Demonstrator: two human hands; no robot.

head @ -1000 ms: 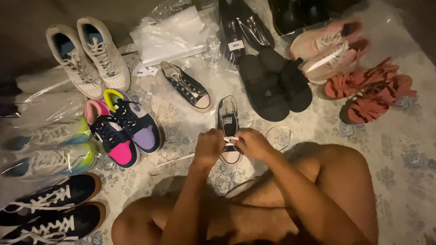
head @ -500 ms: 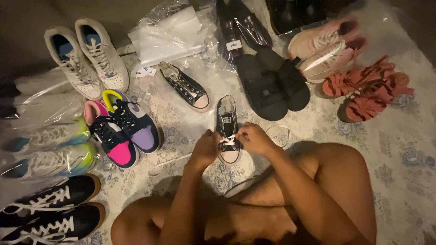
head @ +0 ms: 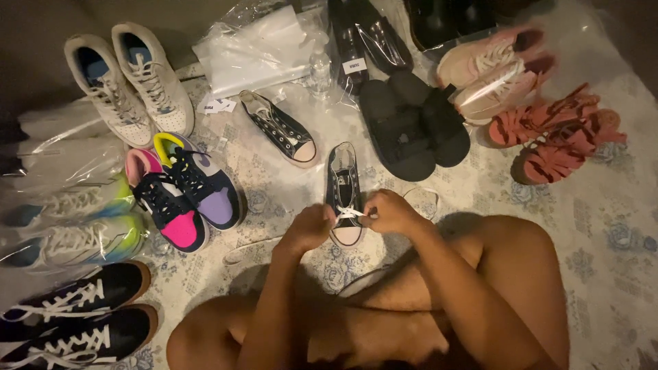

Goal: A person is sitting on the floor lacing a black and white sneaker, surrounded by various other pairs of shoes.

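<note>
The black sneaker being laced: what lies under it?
The black sneaker rests on a pale floral cloth. The left hand and right hand pull its white lace, covering the cloth beside the toe.

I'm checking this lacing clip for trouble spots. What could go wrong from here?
The left hand and right hand pull the white lace over the black sneaker in dim light, so an eyelet might get skipped. The shoe lies loose on the patterned sheet and could tilt under uneven pulling. The black slides lie close and might get nudged.
</note>
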